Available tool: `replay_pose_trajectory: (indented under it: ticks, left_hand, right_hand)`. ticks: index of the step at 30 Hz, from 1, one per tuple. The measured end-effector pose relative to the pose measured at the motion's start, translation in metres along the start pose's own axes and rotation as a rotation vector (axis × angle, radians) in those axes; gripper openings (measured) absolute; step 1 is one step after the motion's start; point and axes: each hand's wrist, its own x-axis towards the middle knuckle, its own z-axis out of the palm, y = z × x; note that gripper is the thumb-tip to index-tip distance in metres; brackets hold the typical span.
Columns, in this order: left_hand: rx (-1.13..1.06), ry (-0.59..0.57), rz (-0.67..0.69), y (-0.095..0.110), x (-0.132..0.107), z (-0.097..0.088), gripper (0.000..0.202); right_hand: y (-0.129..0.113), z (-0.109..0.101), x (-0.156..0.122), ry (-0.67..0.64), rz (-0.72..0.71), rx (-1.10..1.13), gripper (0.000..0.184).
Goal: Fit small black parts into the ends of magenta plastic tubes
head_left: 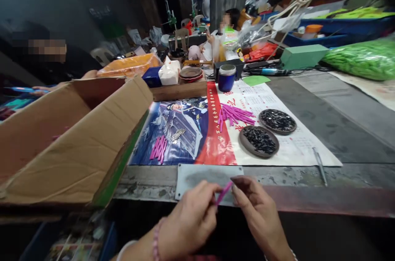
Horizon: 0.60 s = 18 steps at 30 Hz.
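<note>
Two bare hands meet at the front edge of the work surface (143, 178), and between them we see one thin magenta stick (224, 194). Its long axis runs on a slant, from a lower end on the left to an upper end on the right — the upper end points away from the body. The left hand (195, 213) pinches the lower end between thumb and fingers; the right hand (262, 211) has thumb and forefinger closed lightly about the upper end. Neither hand is nearer, since the stick bridges the gap between them.

Behind it we make out a metal plate (210, 171) along the surface's front edge; the stick looks held above it, not laid on it. Farther back, on a calendar poster (222, 154), a loose pile of magenta sticks (236, 115) lies beyond the hands, and a short row of sticks (159, 149) lies near the poster's front left corner — on the left hand's side. A slim silver tool (320, 166) crosses the poster's front edge near its right corner.
</note>
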Motion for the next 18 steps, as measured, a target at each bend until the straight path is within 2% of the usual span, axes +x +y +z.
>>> replay_pose_trajectory:
  ticks: [2, 5, 7, 12, 14, 18]
  left_hand:
    - [-0.062, -0.029, -0.016, 0.001, -0.022, 0.010, 0.043]
    - [-0.151, -0.041, -0.069, -0.004, -0.041, 0.019, 0.045]
    - [-0.241, -0.038, -0.113, -0.008, -0.046, 0.022, 0.041]
    - [-0.441, 0.014, -0.194, -0.014, -0.051, 0.024, 0.012]
    - [-0.463, 0.090, -0.167, -0.015, -0.056, 0.017, 0.012]
    - [-0.501, 0.450, -0.138, -0.018, -0.083, -0.009, 0.024]
  right_hand:
    - [-0.010, 0.003, -0.010, -0.129, 0.167, 0.135, 0.028]
    - [-0.020, 0.009, -0.022, -0.247, 0.247, 0.188, 0.032]
    - [-0.024, 0.014, -0.027, -0.273, 0.213, 0.165, 0.032]
    - [-0.031, 0.024, -0.036, -0.329, 0.054, 0.083, 0.028]
    - [-0.034, 0.025, -0.036, -0.318, 0.062, 0.077, 0.027]
    - [-0.039, 0.021, -0.033, -0.246, 0.155, 0.090, 0.029]
